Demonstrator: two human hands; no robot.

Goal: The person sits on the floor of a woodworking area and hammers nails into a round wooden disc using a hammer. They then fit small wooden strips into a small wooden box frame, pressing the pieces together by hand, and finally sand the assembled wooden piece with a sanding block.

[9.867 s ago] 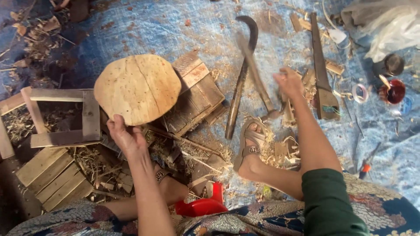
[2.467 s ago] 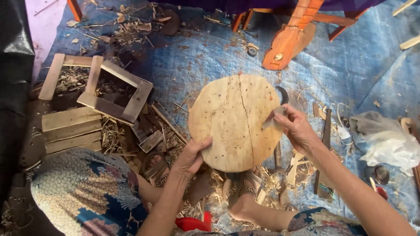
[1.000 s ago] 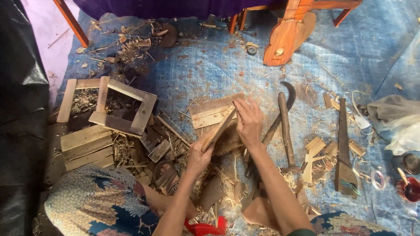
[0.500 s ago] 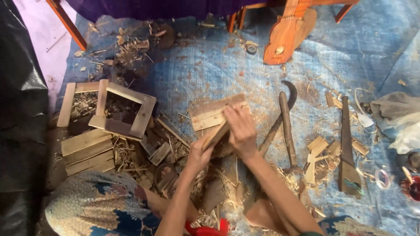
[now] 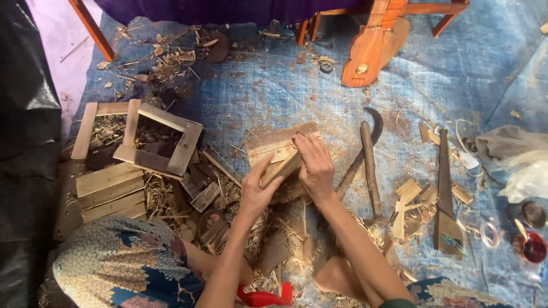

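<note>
As I look down from the head camera, my left hand (image 5: pixel 255 193) and right hand (image 5: pixel 315 165) both close around a short wooden block (image 5: pixel 281 167), tilted and resting against a flat slab of wood (image 5: pixel 277 142) on the blue tarp (image 5: pixel 274 85). Just right of my hands lie a curved sickle (image 5: pixel 359 154) and a hammer (image 5: pixel 370 168), with a hand saw (image 5: pixel 445 194) further right among wood scraps. To the left sit a square wooden frame (image 5: pixel 160 140) and stacked slats (image 5: pixel 108 191); I think shavings partly hide the block's lower end.
</note>
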